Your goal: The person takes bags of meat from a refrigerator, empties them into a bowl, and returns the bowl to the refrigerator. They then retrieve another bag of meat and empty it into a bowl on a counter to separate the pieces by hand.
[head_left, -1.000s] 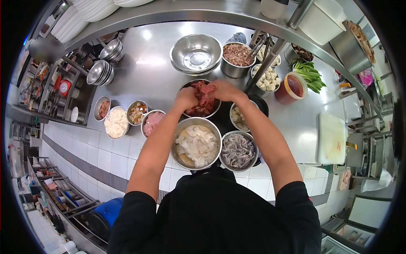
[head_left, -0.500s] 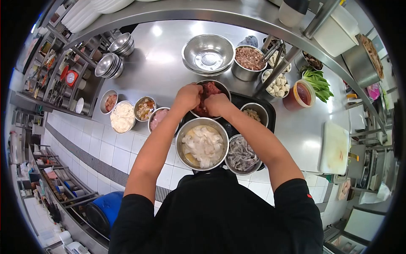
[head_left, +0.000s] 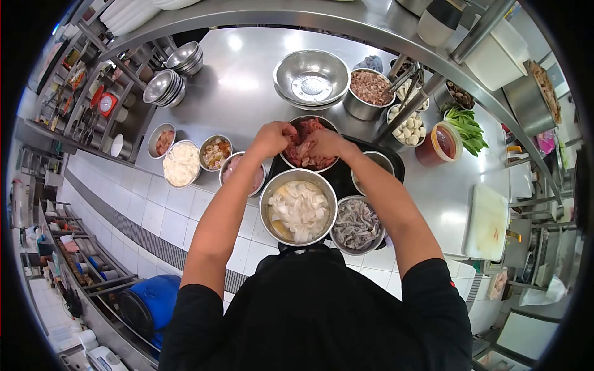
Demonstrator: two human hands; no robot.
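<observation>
Both hands are at a metal bowl of raw red meat (head_left: 304, 154). My left hand (head_left: 272, 138) is at the bowl's left side, its fingers closed on a piece of the meat at the rim. My right hand (head_left: 330, 145) reaches in from the right, its fingertips curled into the meat and partly hidden. Nearer to me stands a bowl of pale slices in liquid (head_left: 299, 211). A bowl of grey strips (head_left: 357, 224) is to its right. Left of the meat bowl is a bowl of pink meat (head_left: 242, 175), partly covered by my left forearm.
Stacked colanders (head_left: 312, 76) stand behind. Minced meat (head_left: 370, 87), white pieces (head_left: 409, 127), a tub of red sauce (head_left: 439, 144), leafy greens (head_left: 465, 130) and a cutting board (head_left: 487, 222) are to the right. A metal shelf (head_left: 322, 15) crosses above. Small bowls (head_left: 215, 153) line the left edge.
My left hand has moved slightly left and my right hand slightly right, so they are further apart. More of the red meat shows between them. The view has shifted a little.
</observation>
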